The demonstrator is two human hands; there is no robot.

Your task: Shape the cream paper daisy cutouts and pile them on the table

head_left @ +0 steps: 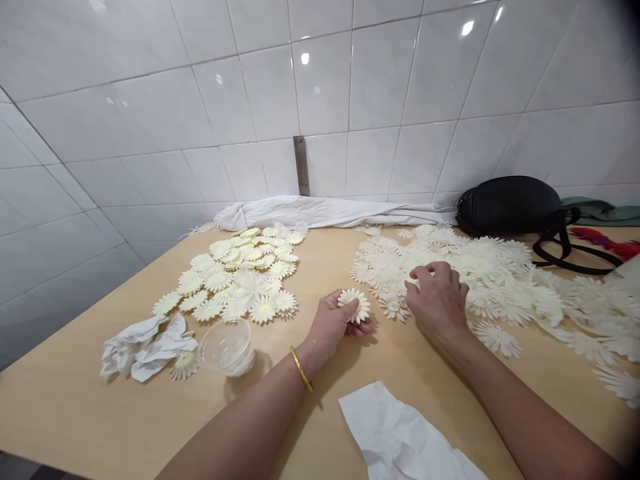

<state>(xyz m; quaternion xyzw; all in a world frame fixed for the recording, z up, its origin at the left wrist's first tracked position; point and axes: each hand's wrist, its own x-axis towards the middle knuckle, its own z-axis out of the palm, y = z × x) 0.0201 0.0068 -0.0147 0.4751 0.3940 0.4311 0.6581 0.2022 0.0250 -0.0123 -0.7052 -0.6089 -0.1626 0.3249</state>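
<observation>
My left hand pinches a cream daisy-shaped flower piece between thumb and fingers, above the middle of the table. To its right, my right hand hovers at the near edge of a wide pile of white flower pieces. Its fingers are bent and the thumb stands apart, with nothing visible between them. A smaller pile of pale yellow flower pieces lies left of my hands. Close to my left forearm stands a clear plastic cup with something whitish inside that I cannot make out.
Crumpled white tissue lies beside a single flower piece on the left. A white paper sheet is at the near edge of the wooden table. Along the tiled wall are a rolled white cloth and a black bag.
</observation>
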